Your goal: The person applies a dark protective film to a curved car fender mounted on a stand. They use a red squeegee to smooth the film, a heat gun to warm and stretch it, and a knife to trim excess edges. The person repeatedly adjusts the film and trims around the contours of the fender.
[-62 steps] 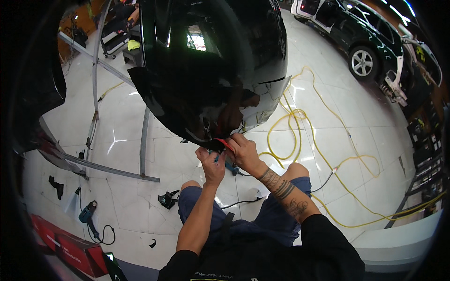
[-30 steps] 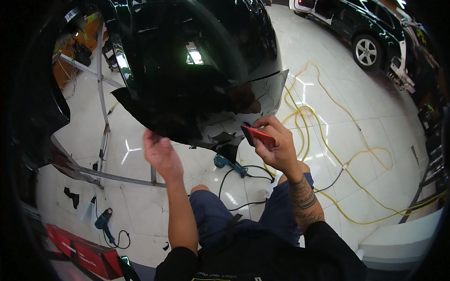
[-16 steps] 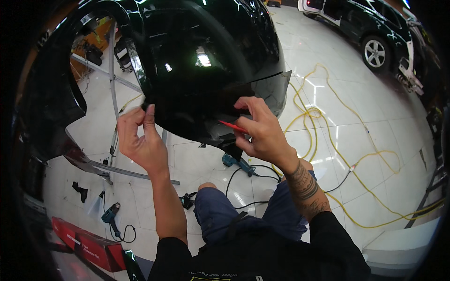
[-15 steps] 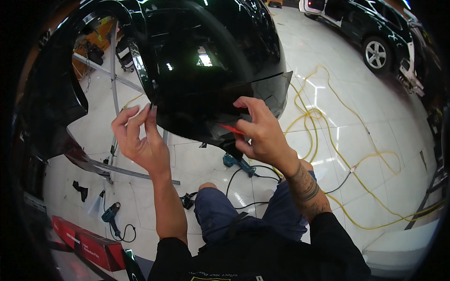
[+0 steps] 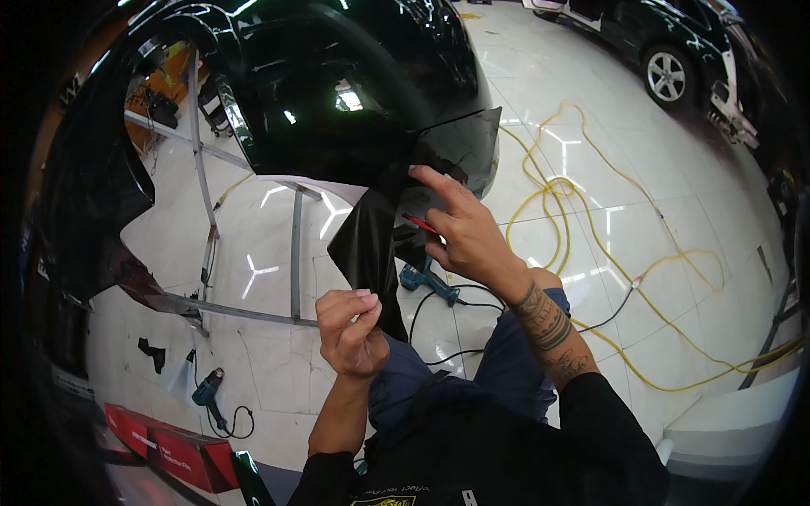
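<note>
A large glossy dark green car body panel [image 5: 312,93] curves in front of me, with a cut-out opening at its left. From its lower edge a strip of thin black film [image 5: 367,240] hangs stretched toward me. My left hand [image 5: 348,333] pinches the film's near edge above my lap. My right hand [image 5: 468,240] is curled round a slim red tool [image 5: 419,223], its exact kind hidden by the fingers. That hand's index finger points out along the film at the panel's lower right corner, where a loose greyish film flap [image 5: 472,143] sticks out past the edge.
A metal stand [image 5: 295,253] is under the panel. On the tiled floor lie a teal heat gun [image 5: 428,278] near my knees, another heat gun [image 5: 208,396], a tangled yellow cord [image 5: 561,190] and a long red box [image 5: 173,447]. A dark car [image 5: 675,59] is at the far right.
My left hand has moved down and right from the panel's lower edge, pulling the film off that edge toward me. My right hand stays near the corner with the red tool.
</note>
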`<state>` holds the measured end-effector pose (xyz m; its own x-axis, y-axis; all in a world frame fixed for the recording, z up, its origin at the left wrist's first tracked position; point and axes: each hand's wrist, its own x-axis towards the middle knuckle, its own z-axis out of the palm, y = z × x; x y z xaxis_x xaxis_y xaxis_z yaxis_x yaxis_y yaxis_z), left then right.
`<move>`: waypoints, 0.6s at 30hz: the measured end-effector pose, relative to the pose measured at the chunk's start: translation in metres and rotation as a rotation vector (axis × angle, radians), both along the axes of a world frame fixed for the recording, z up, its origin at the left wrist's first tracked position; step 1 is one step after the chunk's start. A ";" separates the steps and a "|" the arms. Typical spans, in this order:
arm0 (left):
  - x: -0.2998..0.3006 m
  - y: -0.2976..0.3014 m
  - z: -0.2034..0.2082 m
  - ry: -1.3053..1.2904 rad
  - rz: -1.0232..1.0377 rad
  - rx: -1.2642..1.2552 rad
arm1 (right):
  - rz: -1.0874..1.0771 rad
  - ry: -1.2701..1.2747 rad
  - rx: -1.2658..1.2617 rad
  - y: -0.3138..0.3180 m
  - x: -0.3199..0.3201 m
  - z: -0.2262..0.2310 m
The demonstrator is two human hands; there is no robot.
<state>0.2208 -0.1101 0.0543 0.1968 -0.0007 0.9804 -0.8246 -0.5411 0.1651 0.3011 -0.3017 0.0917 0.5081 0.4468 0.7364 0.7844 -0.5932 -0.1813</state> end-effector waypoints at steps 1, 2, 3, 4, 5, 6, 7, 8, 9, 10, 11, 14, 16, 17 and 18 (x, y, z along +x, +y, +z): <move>-0.002 -0.003 0.002 0.007 -0.016 -0.006 | -0.020 -0.011 0.011 0.000 0.002 -0.005; -0.006 -0.006 0.002 0.024 -0.030 -0.003 | -0.034 -0.018 0.026 0.002 0.002 -0.008; -0.011 -0.010 0.001 0.042 -0.045 0.000 | -0.034 -0.027 0.025 0.003 0.003 -0.008; -0.015 -0.012 0.000 0.060 -0.060 0.002 | -0.034 -0.035 0.025 0.003 0.006 -0.008; -0.016 -0.010 -0.004 0.067 -0.052 0.025 | -0.036 -0.047 0.026 0.003 0.007 -0.007; -0.020 -0.011 -0.004 0.082 -0.063 0.012 | -0.035 -0.049 0.027 0.003 0.007 -0.006; -0.023 -0.013 -0.003 0.096 -0.074 -0.001 | -0.035 -0.052 0.028 0.002 0.006 -0.006; -0.027 -0.016 -0.002 0.113 -0.082 -0.020 | -0.032 -0.053 0.024 0.001 0.006 -0.006; -0.030 -0.018 -0.001 0.134 -0.096 -0.043 | -0.034 -0.052 0.022 -0.001 0.005 -0.006; -0.033 -0.020 0.000 0.155 -0.109 -0.066 | -0.036 -0.052 0.019 -0.002 0.005 -0.007; -0.036 -0.022 0.002 0.176 -0.127 -0.082 | -0.044 -0.051 0.022 -0.004 0.005 -0.008; -0.045 -0.028 0.010 0.216 -0.099 -0.113 | -0.078 -0.125 0.005 -0.005 0.010 -0.009; -0.049 -0.030 0.019 0.212 -0.035 -0.136 | -0.051 -0.115 0.022 -0.006 0.009 -0.008; -0.050 -0.032 0.022 0.215 -0.021 -0.156 | -0.043 -0.107 0.025 -0.007 0.008 -0.009; -0.051 -0.033 0.025 0.218 -0.007 -0.174 | -0.041 -0.118 0.041 -0.008 0.008 -0.010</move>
